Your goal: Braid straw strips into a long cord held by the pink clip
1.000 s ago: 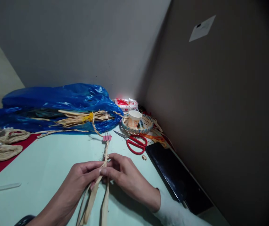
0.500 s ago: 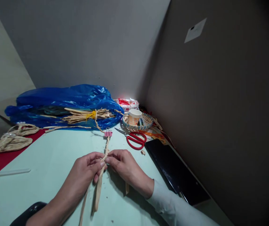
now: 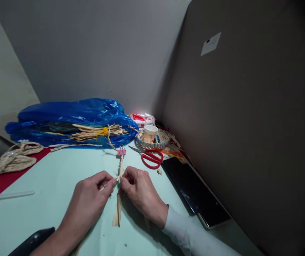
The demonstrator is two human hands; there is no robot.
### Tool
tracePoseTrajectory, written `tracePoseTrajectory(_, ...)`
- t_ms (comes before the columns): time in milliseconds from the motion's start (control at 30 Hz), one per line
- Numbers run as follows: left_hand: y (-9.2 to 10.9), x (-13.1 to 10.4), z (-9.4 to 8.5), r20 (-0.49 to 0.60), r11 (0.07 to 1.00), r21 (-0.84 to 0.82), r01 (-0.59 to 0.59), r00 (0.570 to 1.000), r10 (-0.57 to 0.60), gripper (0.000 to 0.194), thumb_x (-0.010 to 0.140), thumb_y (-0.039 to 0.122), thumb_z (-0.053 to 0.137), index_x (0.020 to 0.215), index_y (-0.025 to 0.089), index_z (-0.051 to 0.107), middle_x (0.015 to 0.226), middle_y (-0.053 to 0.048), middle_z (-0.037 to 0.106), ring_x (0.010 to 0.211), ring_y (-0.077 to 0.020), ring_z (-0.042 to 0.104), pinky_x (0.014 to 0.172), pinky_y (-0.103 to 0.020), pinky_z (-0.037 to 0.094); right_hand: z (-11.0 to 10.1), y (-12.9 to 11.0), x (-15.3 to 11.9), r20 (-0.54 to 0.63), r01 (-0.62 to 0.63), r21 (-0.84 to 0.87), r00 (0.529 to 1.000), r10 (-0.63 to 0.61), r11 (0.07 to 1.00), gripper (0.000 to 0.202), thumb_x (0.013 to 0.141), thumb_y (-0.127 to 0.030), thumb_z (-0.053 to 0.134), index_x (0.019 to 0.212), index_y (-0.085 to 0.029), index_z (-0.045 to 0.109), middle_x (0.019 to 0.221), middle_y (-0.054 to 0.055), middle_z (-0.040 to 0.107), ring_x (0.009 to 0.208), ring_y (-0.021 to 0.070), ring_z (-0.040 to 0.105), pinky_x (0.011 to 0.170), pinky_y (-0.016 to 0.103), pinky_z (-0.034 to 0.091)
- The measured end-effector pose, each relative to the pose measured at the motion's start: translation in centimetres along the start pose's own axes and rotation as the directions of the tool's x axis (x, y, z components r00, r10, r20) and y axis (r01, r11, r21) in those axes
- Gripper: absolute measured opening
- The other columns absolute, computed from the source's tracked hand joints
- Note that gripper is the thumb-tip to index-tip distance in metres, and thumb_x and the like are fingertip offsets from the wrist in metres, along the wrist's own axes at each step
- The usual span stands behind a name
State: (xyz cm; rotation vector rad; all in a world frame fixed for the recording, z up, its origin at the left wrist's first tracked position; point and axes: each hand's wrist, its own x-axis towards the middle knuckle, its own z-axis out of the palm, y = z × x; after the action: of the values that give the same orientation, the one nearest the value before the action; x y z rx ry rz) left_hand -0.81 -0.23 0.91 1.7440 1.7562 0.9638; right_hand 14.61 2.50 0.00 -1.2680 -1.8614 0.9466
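A pale braid of dried plant fibre runs toward me from a pink binder clip. My left hand pinches one strand at the braid's lower left, fingers closed. Close by on the right, my right hand grips another strand between thumb and forefinger. Between the hands a loose flat strand hangs down over the table. Part of a further strand shows dimly under my right wrist. The strand ends inside both hands are hidden by the fingers.
Red-handled scissors lie beyond my right hand, near a woven basket with a paper cup. A black tablet-like device lies right. Behind are a blue plastic bag and a fibre bundle; woven sandals are left.
My hands have drawn slightly apart, the left one moving left with its strand. The loose flat strand now hangs straighter between them. The view has shifted slightly.
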Motion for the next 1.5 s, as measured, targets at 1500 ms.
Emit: tracePoseTrajectory(1500,-1.9,3.1,-0.2,0.670,0.754,-0.285,0.591,0.686,-0.284,0.038,0.065,0.056,0.075,0.067,0.019,0.067,0.048,0.010,0.038,0.037,-0.0032,0.019,0.038,-0.019,0.011,-0.6,1.5,0.3,0.225,-0.268,0.329,0.954,0.200,0.905,0.010,0.086,-0.019,0.060,0.077,-0.016,0.064,0.067,0.000,0.062,0.060,0.0104,0.050,0.053,0.021,0.035)
